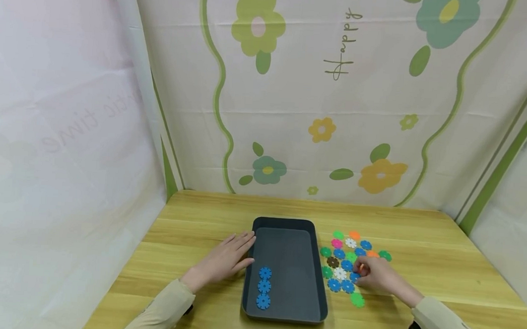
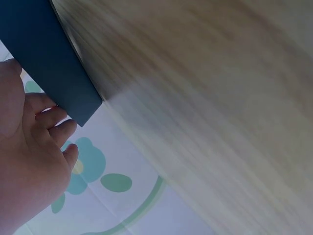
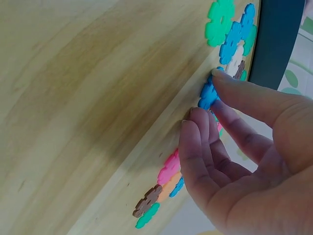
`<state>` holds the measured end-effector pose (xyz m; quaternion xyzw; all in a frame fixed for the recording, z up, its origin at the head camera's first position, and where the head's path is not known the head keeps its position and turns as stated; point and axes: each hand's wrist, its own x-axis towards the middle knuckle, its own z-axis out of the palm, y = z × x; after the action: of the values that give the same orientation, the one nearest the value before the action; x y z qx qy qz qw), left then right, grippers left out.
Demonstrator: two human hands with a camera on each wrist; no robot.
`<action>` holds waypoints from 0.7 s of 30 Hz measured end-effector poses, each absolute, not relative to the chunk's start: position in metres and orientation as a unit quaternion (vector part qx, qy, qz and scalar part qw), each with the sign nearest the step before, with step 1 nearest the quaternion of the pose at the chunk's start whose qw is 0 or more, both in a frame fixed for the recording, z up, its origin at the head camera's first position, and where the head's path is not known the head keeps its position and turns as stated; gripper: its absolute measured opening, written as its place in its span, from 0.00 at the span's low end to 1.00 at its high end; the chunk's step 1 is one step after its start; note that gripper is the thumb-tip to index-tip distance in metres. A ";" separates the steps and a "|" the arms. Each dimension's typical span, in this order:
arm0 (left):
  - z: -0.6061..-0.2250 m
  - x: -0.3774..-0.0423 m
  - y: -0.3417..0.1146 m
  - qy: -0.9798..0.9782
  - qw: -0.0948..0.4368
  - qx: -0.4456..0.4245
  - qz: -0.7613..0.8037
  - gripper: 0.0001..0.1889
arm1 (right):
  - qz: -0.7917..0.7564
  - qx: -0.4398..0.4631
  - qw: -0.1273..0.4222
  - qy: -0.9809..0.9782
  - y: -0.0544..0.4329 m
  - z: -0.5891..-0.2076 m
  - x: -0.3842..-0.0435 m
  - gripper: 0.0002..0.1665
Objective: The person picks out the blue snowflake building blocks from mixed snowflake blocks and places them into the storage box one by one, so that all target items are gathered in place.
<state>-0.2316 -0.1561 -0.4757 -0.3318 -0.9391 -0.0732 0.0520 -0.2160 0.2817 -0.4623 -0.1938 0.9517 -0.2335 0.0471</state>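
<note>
A dark grey rectangular tray (image 1: 285,300) stands on the table, with three blue notched snowflake discs (image 1: 264,286) in a column at its near left. My left hand (image 1: 224,259) rests against the tray's left rim, fingers extended. In the left wrist view its fingertips lie along the tray wall (image 2: 54,63). Over the loose discs right of the tray is my right hand (image 1: 376,275). In the right wrist view its thumb and index finger pinch the edges of a blue snowflake disc (image 3: 209,93); the other fingers curl beside it.
Loose snowflake discs in several colours lie right of the tray, among them a brown one (image 1: 332,262), a white one (image 1: 340,273) and a bright green one (image 1: 357,299) nearest me. The wooden table (image 1: 216,211) ends at a flower-printed curtain (image 1: 292,136). More curtain hangs at both sides.
</note>
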 end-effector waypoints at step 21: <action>-0.476 -0.233 -0.156 -0.943 0.039 -0.324 -0.068 0.34 | -0.283 -0.198 0.069 0.936 0.286 -0.449 -0.224 0.04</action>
<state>-0.2332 -0.1556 -0.4757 -0.3240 -0.9428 -0.0684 0.0388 -0.2243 0.2863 -0.4492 -0.1981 0.9359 -0.2827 0.0695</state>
